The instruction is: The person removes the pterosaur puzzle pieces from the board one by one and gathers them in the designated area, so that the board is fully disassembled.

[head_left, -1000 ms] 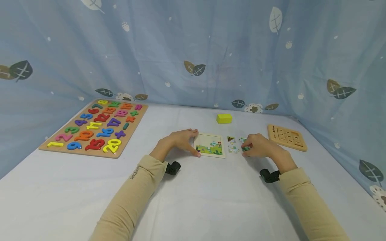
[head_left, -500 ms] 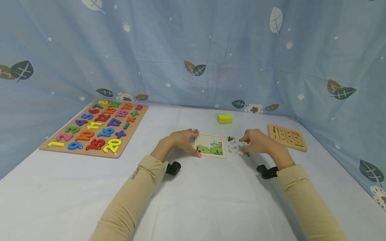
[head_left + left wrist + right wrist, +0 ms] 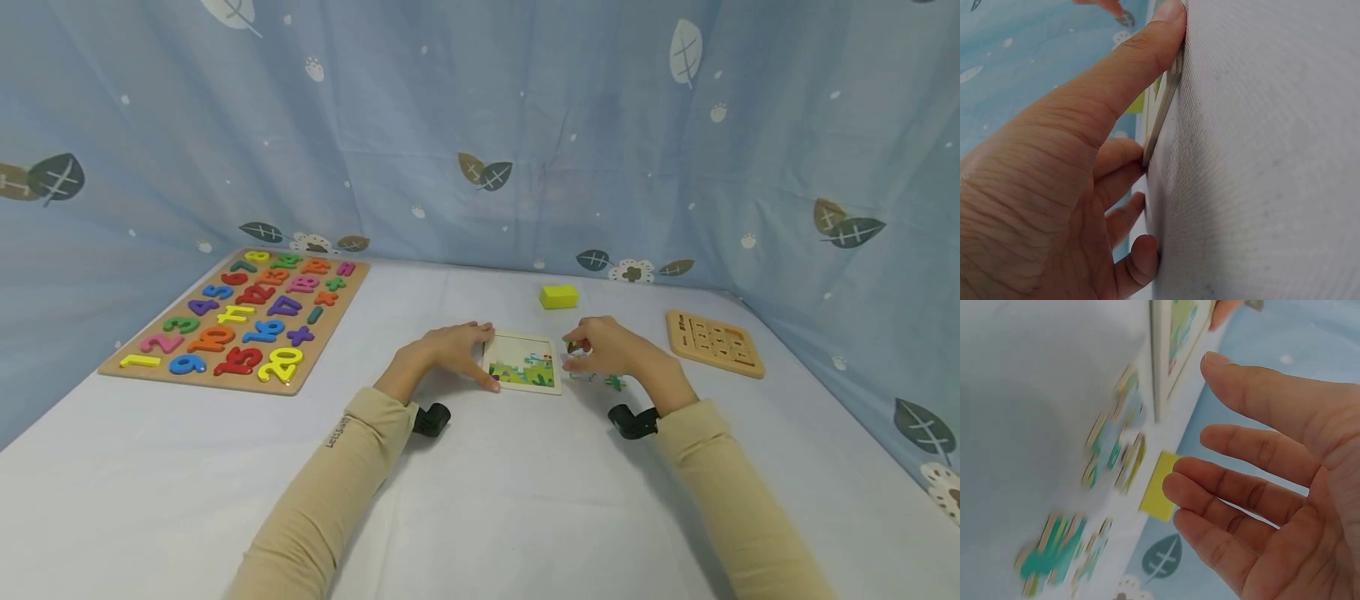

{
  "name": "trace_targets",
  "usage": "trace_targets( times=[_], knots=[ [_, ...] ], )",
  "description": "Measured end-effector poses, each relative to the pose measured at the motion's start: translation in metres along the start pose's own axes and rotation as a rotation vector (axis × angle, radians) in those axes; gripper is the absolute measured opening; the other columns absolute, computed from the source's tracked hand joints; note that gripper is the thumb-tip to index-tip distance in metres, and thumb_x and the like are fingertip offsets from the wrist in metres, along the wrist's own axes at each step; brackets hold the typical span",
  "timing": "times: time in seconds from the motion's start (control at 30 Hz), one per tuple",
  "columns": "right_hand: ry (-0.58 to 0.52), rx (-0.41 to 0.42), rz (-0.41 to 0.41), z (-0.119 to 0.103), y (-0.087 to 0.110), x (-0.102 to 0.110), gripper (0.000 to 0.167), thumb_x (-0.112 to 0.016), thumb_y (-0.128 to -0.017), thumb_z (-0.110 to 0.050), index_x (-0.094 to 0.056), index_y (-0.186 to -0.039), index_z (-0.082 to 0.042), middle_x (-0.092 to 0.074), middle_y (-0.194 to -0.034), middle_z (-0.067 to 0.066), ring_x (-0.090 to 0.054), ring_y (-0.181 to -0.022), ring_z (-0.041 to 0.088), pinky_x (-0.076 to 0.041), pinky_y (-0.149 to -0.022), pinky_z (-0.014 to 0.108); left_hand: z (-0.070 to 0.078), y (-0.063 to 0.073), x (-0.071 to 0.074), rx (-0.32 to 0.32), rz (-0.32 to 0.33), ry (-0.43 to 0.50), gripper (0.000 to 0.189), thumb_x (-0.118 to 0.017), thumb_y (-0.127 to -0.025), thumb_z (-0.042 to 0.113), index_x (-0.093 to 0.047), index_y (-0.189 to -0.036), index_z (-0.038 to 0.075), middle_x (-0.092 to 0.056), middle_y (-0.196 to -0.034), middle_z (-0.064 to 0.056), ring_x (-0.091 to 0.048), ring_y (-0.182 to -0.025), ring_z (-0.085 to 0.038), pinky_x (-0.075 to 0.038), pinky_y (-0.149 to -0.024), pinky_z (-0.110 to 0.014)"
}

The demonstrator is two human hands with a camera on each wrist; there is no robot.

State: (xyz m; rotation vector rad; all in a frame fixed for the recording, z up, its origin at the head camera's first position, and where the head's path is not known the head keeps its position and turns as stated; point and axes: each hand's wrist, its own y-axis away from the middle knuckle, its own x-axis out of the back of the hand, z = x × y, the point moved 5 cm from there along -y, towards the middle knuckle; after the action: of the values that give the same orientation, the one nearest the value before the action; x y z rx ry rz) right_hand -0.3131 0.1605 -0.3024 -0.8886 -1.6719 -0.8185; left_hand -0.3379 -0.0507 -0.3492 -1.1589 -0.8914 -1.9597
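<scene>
A small puzzle tray with a pale bare upper part and a green scene along its lower part lies mid-table. My left hand holds its left side, thumb on the near edge and a fingertip at the corner in the left wrist view. Right of the tray, my right hand hovers over several loose puzzle pieces, fingers spread with nothing between them in the right wrist view. A green puzzle piece and a light blue puzzle piece lie on the cloth there; the hand partly hides the pieces in the head view.
A yellow block sits behind the tray. On the left lies a large wooden board with colourful numbers. A small wooden number board is at the right. A blue curtain hangs along the back.
My right hand has moved left across the loose pieces toward the tray, uncovering the green piece and covering the ones nearer the tray. The left hand and tray stay put.
</scene>
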Motion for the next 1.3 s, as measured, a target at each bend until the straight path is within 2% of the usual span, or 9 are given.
trace_targets(
  times=[0.1,0.3,0.47,0.67,0.8,1.13,1.3],
  knots=[
    [-0.014,-0.001,-0.006,-0.005,-0.006,-0.002,0.05,-0.07,-0.088,-0.022,-0.059,-0.128,0.005,-0.062,-0.102,0.016,-0.056,-0.088,0.022,-0.049,-0.075,0.032,0.0,0.0,0.0,-0.003,0.002,0.0,0.103,-0.074,-0.074,0.057,-0.023,-0.154,0.017,-0.017,-0.162,0.002,-0.012,-0.151,-0.022,-0.019,-0.119,-0.052],
    [-0.047,0.016,-0.015,-0.016,-0.017,-0.007,0.049,-0.07,-0.087,-0.02,-0.06,-0.126,0.006,-0.057,-0.089,0.014,-0.045,-0.077,0.018,-0.04,-0.067,0.028,0.002,0.0,0.0,-0.006,0.005,0.009,0.103,-0.075,-0.073,0.057,-0.024,-0.154,0.016,-0.017,-0.162,0.001,-0.013,-0.15,-0.023,-0.019,-0.119,-0.051],
    [-0.048,0.014,-0.036,-0.023,-0.024,-0.014,0.049,-0.071,-0.087,-0.022,-0.06,-0.127,0.005,-0.059,-0.093,0.013,-0.048,-0.079,0.018,-0.043,-0.068,0.028,0.002,-0.002,-0.001,-0.002,0.0,0.004,0.103,-0.075,-0.074,0.057,-0.024,-0.154,0.016,-0.018,-0.162,0.001,-0.013,-0.15,-0.023,-0.021,-0.118,-0.051],
    [-0.062,-0.023,-0.069,-0.026,-0.032,-0.022,0.054,-0.072,-0.087,-0.023,-0.057,-0.13,0.005,-0.044,-0.07,0.003,-0.038,-0.063,0.013,-0.032,-0.056,0.024,0.001,-0.002,-0.001,0.001,-0.005,-0.013,0.103,-0.074,-0.074,0.059,-0.024,-0.154,0.016,-0.018,-0.162,0.0,-0.014,-0.15,-0.023,-0.022,-0.118,-0.052],
    [-0.051,-0.014,-0.073,-0.028,-0.033,-0.023,0.051,-0.071,-0.088,-0.021,-0.057,-0.13,0.004,-0.037,-0.062,0.0,-0.032,-0.055,0.012,-0.028,-0.053,0.024,0.0,-0.001,0.0,0.009,-0.001,-0.009,0.103,-0.074,-0.074,0.059,-0.025,-0.154,0.017,-0.018,-0.162,0.0,-0.014,-0.15,-0.023,-0.021,-0.118,-0.053],
    [-0.014,-0.024,-0.098,-0.035,-0.033,-0.023,0.041,-0.068,-0.09,-0.016,-0.062,-0.125,0.003,-0.041,-0.067,0.002,-0.038,-0.059,0.013,-0.032,-0.056,0.024,-0.001,-0.003,-0.001,0.013,0.007,-0.011,0.104,-0.074,-0.073,0.06,-0.025,-0.154,0.019,-0.018,-0.161,0.002,-0.014,-0.15,-0.023,-0.022,-0.117,-0.053],
    [0.005,-0.008,-0.075,-0.036,-0.032,-0.024,0.036,-0.068,-0.089,-0.016,-0.066,-0.12,0.002,-0.049,-0.074,0.004,-0.042,-0.065,0.014,-0.035,-0.06,0.025,-0.001,-0.002,-0.001,0.015,0.006,-0.012,0.103,-0.074,-0.073,0.059,-0.025,-0.154,0.018,-0.018,-0.162,0.001,-0.014,-0.15,-0.023,-0.022,-0.117,-0.054]
  ],
)
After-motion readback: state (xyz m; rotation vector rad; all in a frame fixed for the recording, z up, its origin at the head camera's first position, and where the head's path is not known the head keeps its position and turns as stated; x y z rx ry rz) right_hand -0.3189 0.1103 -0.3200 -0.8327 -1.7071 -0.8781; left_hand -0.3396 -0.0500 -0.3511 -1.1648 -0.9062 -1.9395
